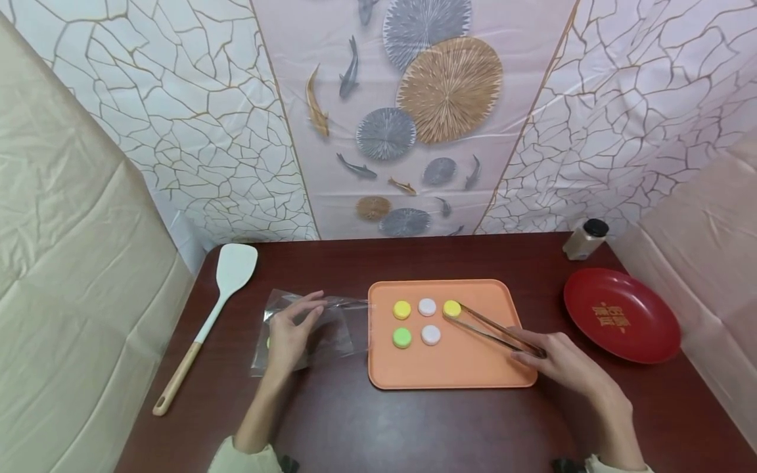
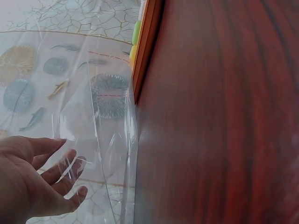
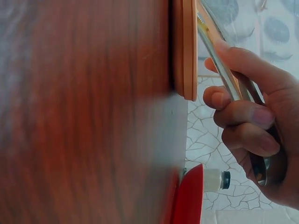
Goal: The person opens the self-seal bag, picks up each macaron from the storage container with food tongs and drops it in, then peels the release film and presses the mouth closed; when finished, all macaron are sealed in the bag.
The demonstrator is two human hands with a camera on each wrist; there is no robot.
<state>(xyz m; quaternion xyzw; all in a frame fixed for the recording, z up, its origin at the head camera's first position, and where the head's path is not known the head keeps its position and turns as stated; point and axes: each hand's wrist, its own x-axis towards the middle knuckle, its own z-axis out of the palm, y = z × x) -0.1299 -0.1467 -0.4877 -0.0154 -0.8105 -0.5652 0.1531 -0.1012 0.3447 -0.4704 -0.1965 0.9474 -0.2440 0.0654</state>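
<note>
Metal tongs (image 3: 224, 72) were gripped by right hand (image 1: 564, 361); yellow disc (image 1: 452, 308) straddled ahead-left, near far edge of orange tray (image 1: 455, 368); left hand (image 1: 288, 338) loosely spread at clear plastic bag (image 1: 338, 332).

No wording can be read for certain. Gold Chinese-style characters (image 1: 612, 317) mark the round, glossy red plate (image 1: 647, 336) at the head view's right; 2 lines of red print (image 2: 112, 95), too small to decipher, cross the clear plastic bag (image 2: 112, 144) in the left wrist view's upper left.
</note>
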